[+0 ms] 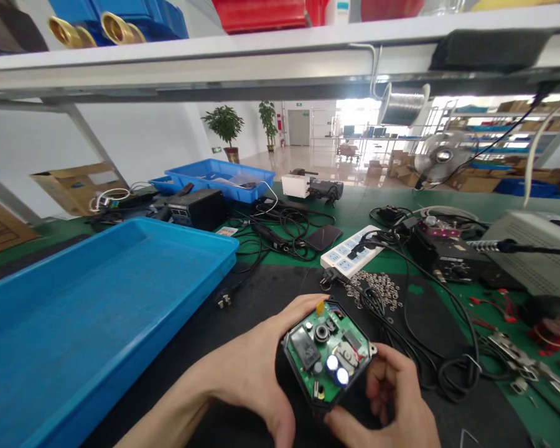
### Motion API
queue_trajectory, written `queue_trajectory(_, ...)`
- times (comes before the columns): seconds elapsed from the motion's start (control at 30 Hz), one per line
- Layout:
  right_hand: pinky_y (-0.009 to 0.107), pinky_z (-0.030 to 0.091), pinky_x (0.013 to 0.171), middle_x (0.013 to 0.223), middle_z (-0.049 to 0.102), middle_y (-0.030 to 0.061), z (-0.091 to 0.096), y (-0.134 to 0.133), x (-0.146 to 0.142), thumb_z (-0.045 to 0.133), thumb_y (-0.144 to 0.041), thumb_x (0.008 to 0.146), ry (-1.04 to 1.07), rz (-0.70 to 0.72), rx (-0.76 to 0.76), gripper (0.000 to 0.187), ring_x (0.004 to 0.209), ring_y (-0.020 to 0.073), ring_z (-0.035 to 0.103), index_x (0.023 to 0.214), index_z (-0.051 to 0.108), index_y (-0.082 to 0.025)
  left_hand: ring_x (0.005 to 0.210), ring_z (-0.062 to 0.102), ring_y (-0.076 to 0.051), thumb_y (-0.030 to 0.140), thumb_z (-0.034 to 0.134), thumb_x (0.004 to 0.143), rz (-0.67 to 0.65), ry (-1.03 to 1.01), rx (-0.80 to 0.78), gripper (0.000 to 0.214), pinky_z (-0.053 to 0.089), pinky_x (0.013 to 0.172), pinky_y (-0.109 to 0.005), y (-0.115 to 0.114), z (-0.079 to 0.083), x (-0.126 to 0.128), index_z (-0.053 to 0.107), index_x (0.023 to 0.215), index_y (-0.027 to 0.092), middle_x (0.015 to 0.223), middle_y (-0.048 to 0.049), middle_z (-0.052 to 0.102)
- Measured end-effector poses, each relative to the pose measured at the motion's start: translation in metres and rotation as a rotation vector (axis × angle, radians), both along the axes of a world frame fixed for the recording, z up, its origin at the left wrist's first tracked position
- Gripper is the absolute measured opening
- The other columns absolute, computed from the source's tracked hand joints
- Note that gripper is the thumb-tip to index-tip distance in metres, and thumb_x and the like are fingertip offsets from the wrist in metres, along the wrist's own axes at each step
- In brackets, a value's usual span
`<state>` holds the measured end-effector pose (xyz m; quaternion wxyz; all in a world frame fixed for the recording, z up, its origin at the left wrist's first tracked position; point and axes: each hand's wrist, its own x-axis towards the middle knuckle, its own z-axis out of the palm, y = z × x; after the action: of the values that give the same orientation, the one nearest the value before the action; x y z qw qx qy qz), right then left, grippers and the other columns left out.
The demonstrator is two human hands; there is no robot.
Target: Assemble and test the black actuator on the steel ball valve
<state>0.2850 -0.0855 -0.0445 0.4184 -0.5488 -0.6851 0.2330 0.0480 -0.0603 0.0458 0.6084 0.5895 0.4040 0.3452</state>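
Two hands grip a board [329, 358] low over the black mat [270, 286]: left hand [252, 373] wrapped round its side, right hand [396, 398] pinching the near corner. It sits in its case [323, 408], uncovered. Beyond lie washers [382, 289], a power strip [350, 252] and a tray [98, 311].

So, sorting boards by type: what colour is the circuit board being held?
The circuit board is green, clearest in the head view.

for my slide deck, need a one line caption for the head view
Left hand and right hand hold a green circuit board in a black housing, blue tray alongside.
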Motion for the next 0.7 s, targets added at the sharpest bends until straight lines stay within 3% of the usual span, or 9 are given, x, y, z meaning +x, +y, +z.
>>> queue_trajectory(0.07, 0.022, 0.049, 0.04, 0.069, 0.056, -0.0072, -0.001, 0.004, 0.002, 0.085, -0.056, 0.07, -0.027, 0.076, 0.072, 0.075, 0.045, 0.0122, 0.057, 0.125, 0.046, -0.024, 0.145, 0.048, -0.033, 0.036, 0.108, 0.024, 0.057, 0.081, 0.018, 0.139, 0.035, 0.132, -0.043, -0.002, -0.001, 0.002, 0.047, 0.148, 0.031, 0.155, -0.006, 0.047)
queue_trajectory(0.17, 0.02, 0.048, 0.041, 0.069, 0.056, -0.0078, -0.001, 0.006, 0.005, 0.076, -0.056, 0.084, 0.03, 0.129, 0.124, 0.064, 0.044, 0.0098, 0.053, 0.129, 0.044, -0.025, 0.14, 0.054, -0.029, 0.024, 0.107, 0.033, 0.16, 0.107, -0.005, 0.128, 0.036, 0.131, -0.042, -0.004, -0.008, 0.007, 0.045, 0.145, 0.036, 0.149, -0.0028, 0.054)
queue_trajectory(0.23, 0.021, 0.049, 0.043, 0.072, 0.056, -0.0067, 0.001, 0.008, 0.008, 0.072, -0.058, 0.086, 0.095, 0.085, 0.064, 0.066, 0.048, 0.011, 0.055, 0.133, 0.04, -0.024, 0.139, 0.054, -0.028, 0.021, 0.106, 0.037, 0.208, 0.092, -0.015, 0.122, 0.038, 0.129, -0.042, -0.004, -0.013, 0.011, 0.046, 0.142, 0.037, 0.147, -0.0012, 0.056)
queue_trajectory(0.33, 0.02, 0.055, 0.048, 0.089, 0.059, -0.0006, 0.006, 0.016, 0.013, 0.082, -0.052, 0.079, 0.079, 0.119, 0.029, 0.076, 0.063, 0.0134, 0.063, 0.136, 0.039, -0.025, 0.14, 0.053, -0.026, 0.02, 0.104, 0.042, 0.221, 0.045, -0.011, 0.112, 0.039, 0.126, -0.039, -0.004, -0.02, 0.015, 0.047, 0.138, 0.036, 0.146, 0.0, 0.056)
queue_trajectory(0.43, 0.021, 0.058, 0.052, 0.1, 0.057, 0.0032, 0.01, 0.025, 0.017, 0.085, -0.043, 0.077, 0.001, 0.156, 0.054, 0.079, 0.07, 0.0139, 0.064, 0.139, 0.041, -0.024, 0.141, 0.052, -0.025, 0.017, 0.104, 0.037, 0.234, 0.039, -0.011, 0.122, 0.038, 0.126, -0.037, -0.007, -0.024, 0.022, 0.043, 0.14, 0.038, 0.146, 0.0013, 0.056)
queue_trajectory(0.5, 0.02, 0.057, 0.049, 0.097, 0.055, 0.0018, 0.009, 0.029, 0.019, 0.084, -0.04, 0.08, -0.002, 0.172, 0.092, 0.074, 0.063, 0.0115, 0.06, 0.139, 0.042, -0.023, 0.137, 0.056, -0.025, 0.017, 0.105, 0.036, 0.277, 0.045, -0.01, 0.126, 0.042, 0.123, -0.034, -0.01, -0.027, 0.029, 0.038, 0.142, 0.038, 0.143, 0.0011, 0.058)
queue_trajectory(0.63, 0.017, 0.055, 0.045, 0.097, 0.055, 0.0025, 0.005, 0.026, 0.021, 0.077, -0.034, 0.089, 0.05, 0.225, 0.206, 0.063, 0.055, 0.008, 0.058, 0.139, 0.042, -0.022, 0.122, 0.065, -0.023, 0.021, 0.093, 0.055, 0.314, 0.003, 0.02, 0.104, 0.053, 0.111, -0.032, -0.016, -0.032, 0.041, 0.034, 0.14, 0.033, 0.135, -0.0029, 0.063)
queue_trajectory(0.7, 0.015, 0.054, 0.043, 0.101, 0.056, 0.0049, 0.005, 0.021, 0.02, 0.078, -0.027, 0.088, 0.09, 0.243, 0.273, 0.063, 0.059, 0.0083, 0.061, 0.141, 0.043, -0.022, 0.121, 0.066, -0.024, 0.019, 0.086, 0.058, 0.286, -0.072, 0.038, 0.096, 0.054, 0.11, -0.034, -0.018, -0.033, 0.046, 0.033, 0.138, 0.029, 0.136, -0.0059, 0.062)
